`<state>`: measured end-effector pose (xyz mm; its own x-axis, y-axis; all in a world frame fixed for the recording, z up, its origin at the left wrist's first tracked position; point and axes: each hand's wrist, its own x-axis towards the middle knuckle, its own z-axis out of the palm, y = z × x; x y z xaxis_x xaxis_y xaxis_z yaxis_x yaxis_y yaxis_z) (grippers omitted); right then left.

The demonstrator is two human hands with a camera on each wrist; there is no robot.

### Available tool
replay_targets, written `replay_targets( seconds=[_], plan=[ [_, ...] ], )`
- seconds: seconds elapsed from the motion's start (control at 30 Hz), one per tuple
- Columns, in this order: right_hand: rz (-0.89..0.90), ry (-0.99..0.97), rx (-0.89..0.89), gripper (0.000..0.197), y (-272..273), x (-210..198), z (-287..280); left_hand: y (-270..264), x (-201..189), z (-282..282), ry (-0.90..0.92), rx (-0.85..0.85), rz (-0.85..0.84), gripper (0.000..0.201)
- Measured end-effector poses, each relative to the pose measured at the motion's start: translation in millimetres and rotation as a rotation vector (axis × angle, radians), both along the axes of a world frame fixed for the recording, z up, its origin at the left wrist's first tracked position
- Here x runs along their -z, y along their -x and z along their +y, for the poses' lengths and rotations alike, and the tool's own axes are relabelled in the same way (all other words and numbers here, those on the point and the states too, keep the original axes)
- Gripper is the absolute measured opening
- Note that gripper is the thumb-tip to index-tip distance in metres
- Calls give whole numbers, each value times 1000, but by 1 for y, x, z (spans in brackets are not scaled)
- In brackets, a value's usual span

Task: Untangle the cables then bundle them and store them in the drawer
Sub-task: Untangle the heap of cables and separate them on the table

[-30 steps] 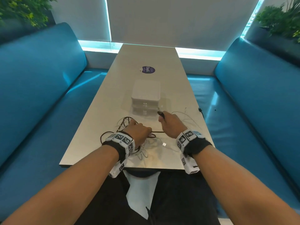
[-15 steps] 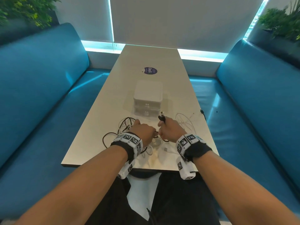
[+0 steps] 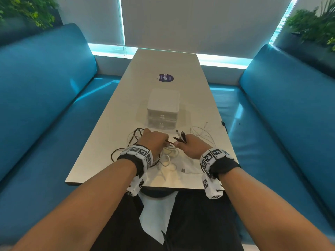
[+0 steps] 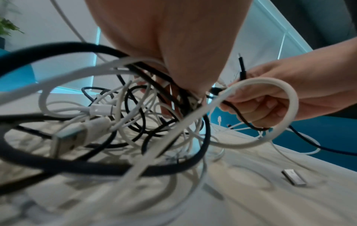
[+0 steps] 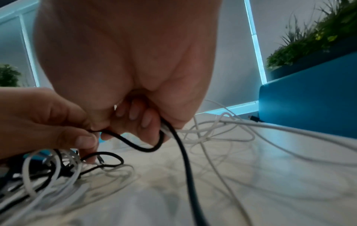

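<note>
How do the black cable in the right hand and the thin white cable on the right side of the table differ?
The black cable is dark and looks thicker; the white cable is pale and thin. The black cable is held up off the table in the grip of the right hand, its plug upward; the white cable lies loose on the table, untouched. Both have a plug at the end.

Counted from the head view: two hands, left hand (image 3: 154, 142) and right hand (image 3: 192, 147); one drawer unit (image 3: 163, 109) at 12 o'clock, two drawers stacked; one round sticker (image 3: 165, 77); two benches; cables tangled, number not determinable.
</note>
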<state>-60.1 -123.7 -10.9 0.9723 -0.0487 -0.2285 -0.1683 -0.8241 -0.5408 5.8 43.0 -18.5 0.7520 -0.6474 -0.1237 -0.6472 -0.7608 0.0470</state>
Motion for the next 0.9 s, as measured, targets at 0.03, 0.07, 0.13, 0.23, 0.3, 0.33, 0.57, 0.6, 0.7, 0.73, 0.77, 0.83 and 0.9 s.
replay_targets(
  seconds=[0.03, 0.07, 0.13, 0.23, 0.3, 0.33, 0.57, 0.6, 0.7, 0.73, 0.77, 0.83, 0.9],
  plan=[
    [-10, 29, -15, 34, 1, -1, -1, -1, -1, 1, -19, 5, 5, 26],
    [-13, 56, -30, 35, 2, -1, -1, -2, -1, 1, -32, 18, -7, 28],
    [-20, 103, -52, 33, 2, 0, -1, 0, 1, 1, -37, 31, -25, 30],
    [-38, 233, -70, 26, 0, 6, -3, 4, 6, 0, -19, 47, -4, 30],
    [-49, 353, -48, 26, -2, 8, -11, 6, 7, 3, -41, 59, 9, 32],
    [-41, 409, -17, 28, -2, 9, -18, 5, 7, 5, -52, 57, 2, 34],
    [-53, 312, 197, 33, 1, 11, -35, 7, 4, 4, -60, 41, -41, 29],
    [-92, 287, 193, 33, 2, 9, -29, 8, 4, 1, -61, 36, -33, 28],
    [-167, 183, 120, 32, 3, 7, -8, 12, 6, -4, -49, 28, -21, 29],
    [-154, 131, 84, 31, 4, 6, 0, 13, 6, -5, -41, 28, -24, 29],
    [-129, 86, 44, 31, 4, 6, 7, 14, 6, -5, -37, 31, -31, 28],
    [-76, 49, -21, 30, 1, 8, 17, 15, 7, -4, -34, 41, -56, 25],
    [-30, 30, -34, 29, -3, 11, 19, 14, 9, -1, -25, 33, -64, 23]
  ],
)
